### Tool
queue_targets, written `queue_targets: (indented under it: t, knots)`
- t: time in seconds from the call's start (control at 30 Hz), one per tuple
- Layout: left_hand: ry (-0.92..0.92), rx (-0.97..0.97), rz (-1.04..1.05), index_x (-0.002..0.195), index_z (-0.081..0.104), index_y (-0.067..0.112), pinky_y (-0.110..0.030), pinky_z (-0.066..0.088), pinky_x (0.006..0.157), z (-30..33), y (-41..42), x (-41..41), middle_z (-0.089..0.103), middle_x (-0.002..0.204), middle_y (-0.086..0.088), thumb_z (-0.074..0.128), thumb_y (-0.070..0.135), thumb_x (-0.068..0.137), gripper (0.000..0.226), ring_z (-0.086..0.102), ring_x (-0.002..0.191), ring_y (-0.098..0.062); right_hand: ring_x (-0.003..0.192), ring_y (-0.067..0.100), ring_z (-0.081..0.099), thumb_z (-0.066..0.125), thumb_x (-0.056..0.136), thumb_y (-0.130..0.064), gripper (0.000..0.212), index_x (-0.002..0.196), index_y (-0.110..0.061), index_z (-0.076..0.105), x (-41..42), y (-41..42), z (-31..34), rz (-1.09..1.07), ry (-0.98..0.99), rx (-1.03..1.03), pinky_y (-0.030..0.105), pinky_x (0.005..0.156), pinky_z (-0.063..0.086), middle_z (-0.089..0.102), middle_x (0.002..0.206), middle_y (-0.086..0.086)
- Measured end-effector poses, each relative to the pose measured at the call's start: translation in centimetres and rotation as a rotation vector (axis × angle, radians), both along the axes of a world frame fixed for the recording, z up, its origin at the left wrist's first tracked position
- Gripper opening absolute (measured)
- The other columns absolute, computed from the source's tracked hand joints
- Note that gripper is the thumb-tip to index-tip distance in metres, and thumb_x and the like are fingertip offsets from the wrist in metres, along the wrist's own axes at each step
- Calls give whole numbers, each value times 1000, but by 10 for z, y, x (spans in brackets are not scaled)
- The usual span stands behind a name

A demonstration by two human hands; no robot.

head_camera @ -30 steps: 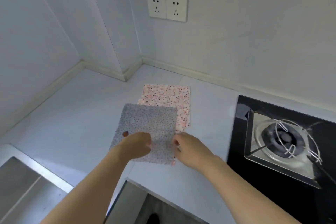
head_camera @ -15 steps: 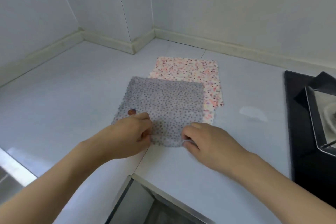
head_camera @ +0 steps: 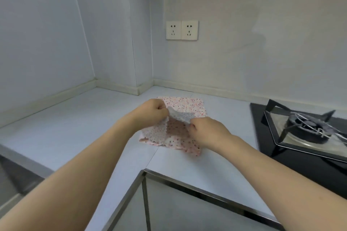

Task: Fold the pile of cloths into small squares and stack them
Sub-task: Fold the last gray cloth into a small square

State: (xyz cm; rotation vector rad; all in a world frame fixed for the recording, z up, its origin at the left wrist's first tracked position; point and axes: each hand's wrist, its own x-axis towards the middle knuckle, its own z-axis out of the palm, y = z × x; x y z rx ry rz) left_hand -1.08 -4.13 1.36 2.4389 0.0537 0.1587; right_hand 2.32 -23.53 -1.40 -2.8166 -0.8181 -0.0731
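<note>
Our fingers are curled tight on both sides: the left hand and the right hand each pinch the raised edge of the thin grey dotted cloth, which hangs between them above the counter. Its lower part drapes down onto the pink flowered square cloth that lies flat below. Both cloths are in the middle of the pale grey laminate countertop, which turns in a corner. To our right stands the black glass gas stove, well apart from the cloths. On the pale wall behind we see a white double wall socket.
</note>
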Motion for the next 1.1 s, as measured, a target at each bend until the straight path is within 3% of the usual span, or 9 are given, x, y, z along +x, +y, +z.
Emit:
queue_targets:
  t: [0.17, 0.33, 0.47, 0.53, 0.63, 0.7, 0.8, 0.93, 1.1]
  knots:
    - [-49, -492, 22, 79, 48, 14, -30, 39, 58, 34, -22, -38, 46, 69, -4, 42, 9, 98, 21, 43, 60, -19, 69, 28, 51, 34, 95, -21, 23, 76, -12, 43, -41, -23, 62, -36, -162, 257, 36, 54, 36, 53, 75, 5]
    - [-140, -615, -100, 90, 57, 15, -36, 40, 68, 89, -56, -81, 48, 81, -10, 48, 27, 100, 18, 46, 70, -22, 63, 24, 45, 37, 91, -23, 30, 63, -13, 37, -74, -52, 117, -133, -317, 449, 33, 50, 27, 47, 64, 3]
    - [-106, -324, -262, 95, 58, 16, -21, 45, 51, 127, -77, -118, 61, 66, 6, 69, 46, 83, 34, 56, 53, -9, 61, 24, 39, 36, 91, -25, 34, 60, -12, 33, -99, -78, 141, -143, -359, 410, 33, 49, 24, 42, 61, 3]
    - [-92, -80, -284, 98, 54, 19, -17, 37, 44, 136, -84, -127, 55, 54, 12, 71, 41, 82, 32, 48, 45, -9, 58, 23, 35, 37, 90, -25, 34, 58, -12, 32, -107, -88, 147, -128, -347, 328, 32, 49, 23, 39, 57, 3]
    - [-86, 149, -289, 96, 54, 19, -24, 32, 49, 137, -92, -124, 50, 65, 0, 57, 22, 86, 11, 42, 53, -18, 53, 21, 29, 40, 87, -28, 36, 55, -15, 30, -111, -99, 154, -95, -247, 212, 31, 50, 22, 33, 53, 2]
    - [-80, 190, -291, 86, 52, 11, -28, 34, 53, 132, -92, -112, 48, 70, -6, 50, 11, 86, 2, 42, 57, -21, 51, 20, 30, 42, 89, -29, 36, 57, -15, 33, -106, -104, 156, -98, -175, 121, 31, 50, 22, 35, 54, 3]
    - [-75, 247, -258, 70, 38, 12, -30, 31, 54, 114, -83, -82, 39, 68, -7, 44, 1, 83, 18, 36, 57, -21, 55, 20, 38, 41, 92, -29, 34, 62, -13, 40, -82, -108, 149, -118, -102, -16, 30, 51, 27, 43, 62, 3]
    - [-63, 352, -162, 66, 34, 15, -29, 27, 56, 68, -66, -22, 39, 67, -5, 42, 2, 81, 21, 35, 60, -22, 81, 25, 57, 34, 96, -27, 32, 78, -13, 56, -21, -106, 108, -114, -98, -143, 31, 67, 46, 57, 82, 5]
    - [-27, 433, -25, 63, 45, 15, -28, 28, 57, 5, -34, 49, 50, 68, -5, 39, 1, 79, 22, 41, 64, -24, 77, 23, 52, 38, 91, -6, 21, 98, -14, 56, 45, -108, 43, -204, -172, -284, 27, 54, 34, 50, 85, 4]
